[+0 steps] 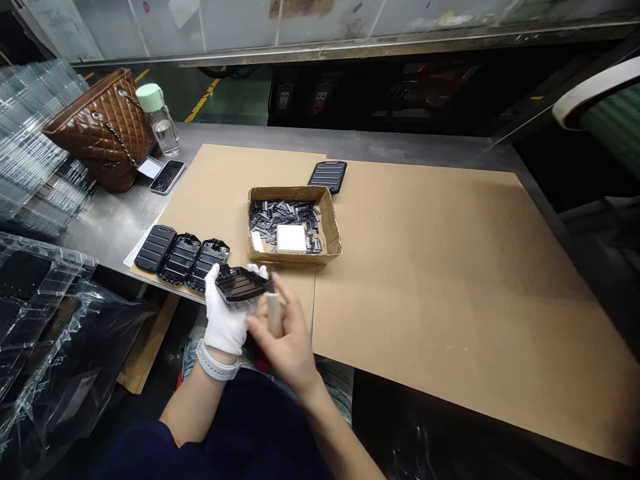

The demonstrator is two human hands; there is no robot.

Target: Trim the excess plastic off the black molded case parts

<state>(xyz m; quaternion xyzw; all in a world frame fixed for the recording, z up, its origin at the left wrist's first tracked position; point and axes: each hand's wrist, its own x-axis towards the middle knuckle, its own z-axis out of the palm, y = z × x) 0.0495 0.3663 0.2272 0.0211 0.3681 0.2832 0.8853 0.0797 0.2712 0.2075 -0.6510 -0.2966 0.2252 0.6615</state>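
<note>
In a white glove, my left hand (225, 323) grips a black ribbed plastic panel (243, 283), held tilted above the table's front edge. My bare right hand (287, 333) is closed around a short, pale stick-like tool (274, 313), whose upper end meets the panel's right edge. Blur hides what exactly that end touches. Left of my gloved hand, several similar black panels lie side by side, among them a leftmost panel (156, 248). Beyond my hands stands a cardboard box (330, 230) of small dark strips (280, 212), with a white block (291, 239) on them.
Another black panel (329, 175) lies behind the box. Brown cardboard sheets (440, 267) cover the table. At the back left are a brown quilted bag (107, 133), a bottle (163, 123) and a phone (167, 177). Clear plastic trays (33, 133) are stacked at far left.
</note>
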